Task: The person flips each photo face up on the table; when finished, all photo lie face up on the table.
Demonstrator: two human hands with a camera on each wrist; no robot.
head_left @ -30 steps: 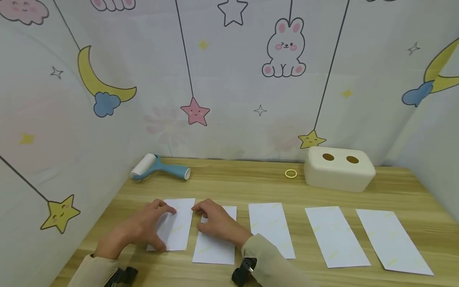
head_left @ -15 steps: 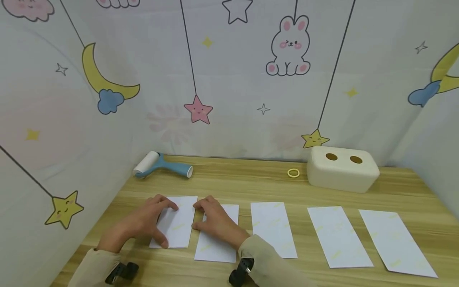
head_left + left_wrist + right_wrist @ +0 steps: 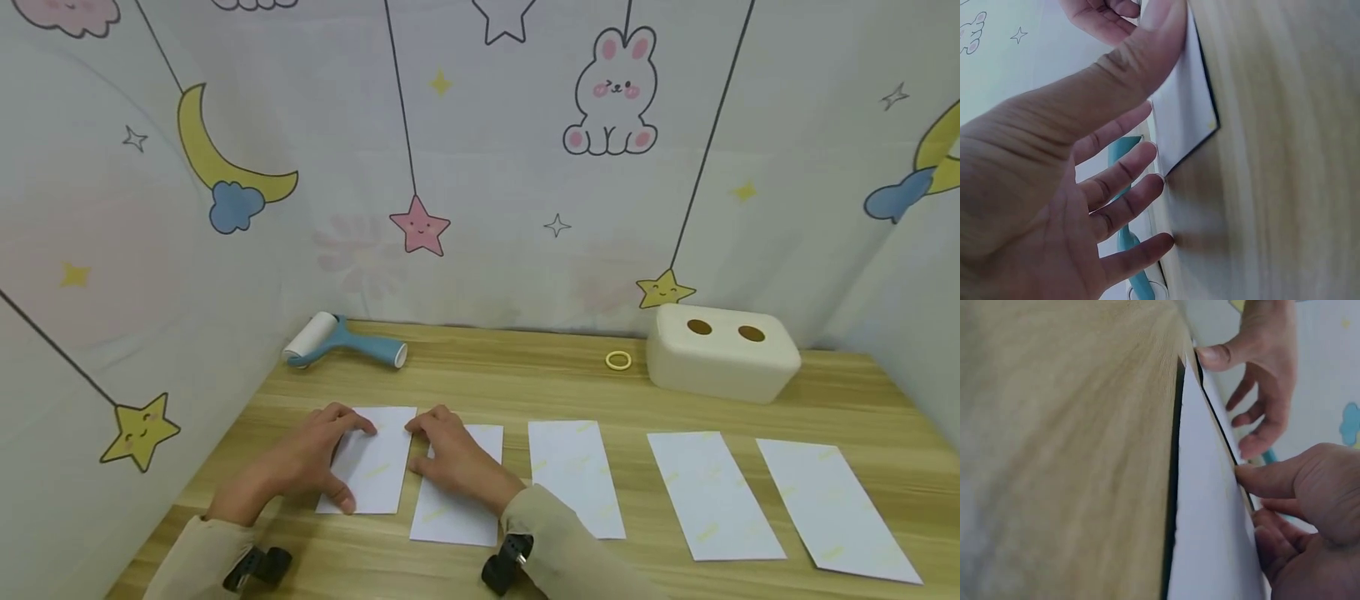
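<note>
The leftmost white card [image 3: 378,475], with faint yellow marks, lies flat on the wooden table. My left hand [image 3: 311,454] rests at its left side, fingers spread, with the thumb [image 3: 1147,56] on the near edge. Against the card's right edge I touch with the thumb and fingertips of my right hand [image 3: 461,462]; the rest of that hand is above a second white card [image 3: 453,521] and hides part of it. Curled fingers [image 3: 1275,540] show below the right thumb in the right wrist view.
Further right lie three more white cards, the nearest one [image 3: 573,467] partly behind my right sleeve. A blue-handled lint roller [image 3: 352,342] is at the back left. A small yellow ring [image 3: 618,361] and a cream box [image 3: 720,358] with two holes stand before the patterned curtain.
The head view has shifted slightly, so the scene sits a little differently. Both hands stay at the leftmost card; the right thumb has moved in against its right edge.
</note>
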